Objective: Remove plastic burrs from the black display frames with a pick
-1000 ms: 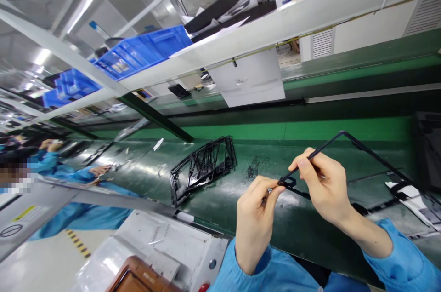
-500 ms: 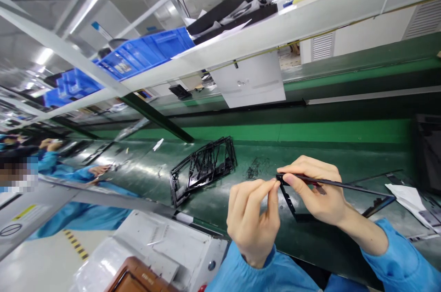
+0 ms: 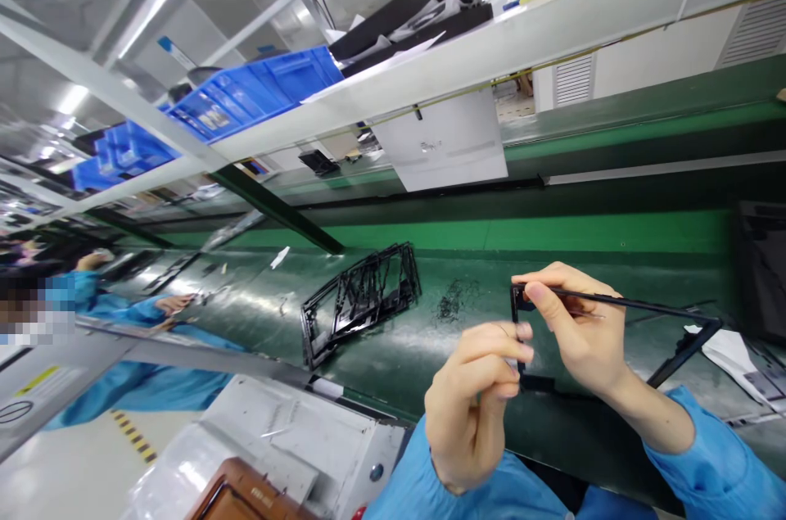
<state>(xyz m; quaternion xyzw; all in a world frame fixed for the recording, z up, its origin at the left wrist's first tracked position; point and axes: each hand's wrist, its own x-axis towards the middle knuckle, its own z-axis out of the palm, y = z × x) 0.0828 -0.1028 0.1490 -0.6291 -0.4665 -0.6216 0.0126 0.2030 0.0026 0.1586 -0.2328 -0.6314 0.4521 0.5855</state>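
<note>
My right hand (image 3: 583, 336) grips a thin black rectangular frame (image 3: 666, 309) near its upper left corner, thumb on the near side and fingers behind. The frame is raised and tilted above the green bench. My left hand (image 3: 470, 397) is at the frame's left side, its fingers bent and slightly apart, the fingertips in front of that bar. Whether they touch it I cannot tell. A fine dark line crosses the left fingers. Beyond my hands, a loose heap of thin black strands (image 3: 455, 300) lies on the bench, with a stack of similar black frames (image 3: 368, 287) to its left.
White paper (image 3: 734, 360) lies at the right, near a dark box-like object (image 3: 761, 270). Blue bins (image 3: 264, 86) stand on the overhead shelf (image 3: 430, 82). A green post (image 3: 279, 209) rises from the bench. At the far left, a co-worker's hand (image 3: 175, 305) is over the bench.
My left hand has come away from the frame's corner, moving down and right, and its pinch has loosened. The frame has turned and shifted right in my right hand.
</note>
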